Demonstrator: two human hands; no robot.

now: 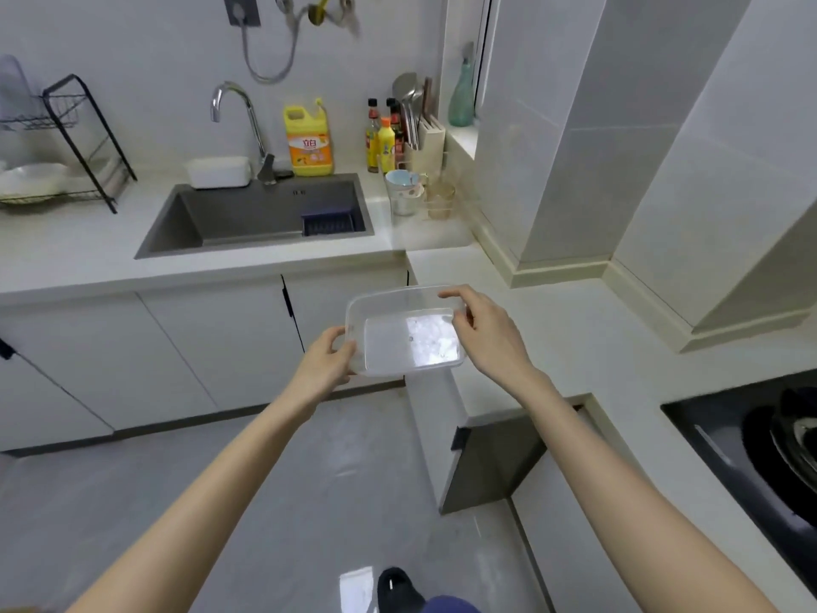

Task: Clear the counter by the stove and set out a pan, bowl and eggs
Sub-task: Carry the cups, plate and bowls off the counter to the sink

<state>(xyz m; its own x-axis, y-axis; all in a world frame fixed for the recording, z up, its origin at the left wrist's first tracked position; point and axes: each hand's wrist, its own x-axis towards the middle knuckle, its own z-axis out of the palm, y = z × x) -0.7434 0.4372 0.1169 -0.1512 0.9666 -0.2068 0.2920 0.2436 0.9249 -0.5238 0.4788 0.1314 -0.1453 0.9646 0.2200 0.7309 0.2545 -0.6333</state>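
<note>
Clear tub (409, 347), yellow 立白 jug (309, 146) beyond

"What kind of place is this?"

"It's a kitchen in a home."

"How can you tell?"

"There's a sink (247, 216) with a bent tap (238, 106). A big yellow jug of dish soap (309, 143) stands behind it."

"What else?"

"A black rack (66, 121) with white plates (31, 179) is on the left. Sauce bottles (373, 139), big spoons in a holder (426, 139) and some cups (404, 192) are in the corner."

"Is there somewhere to cook?"

"Yes, a black stove (751, 444) sits in the white counter (552, 338) on the right. White cupboard doors (199, 347) run under the counter, and the walls (663, 126) are white tiles."
</note>
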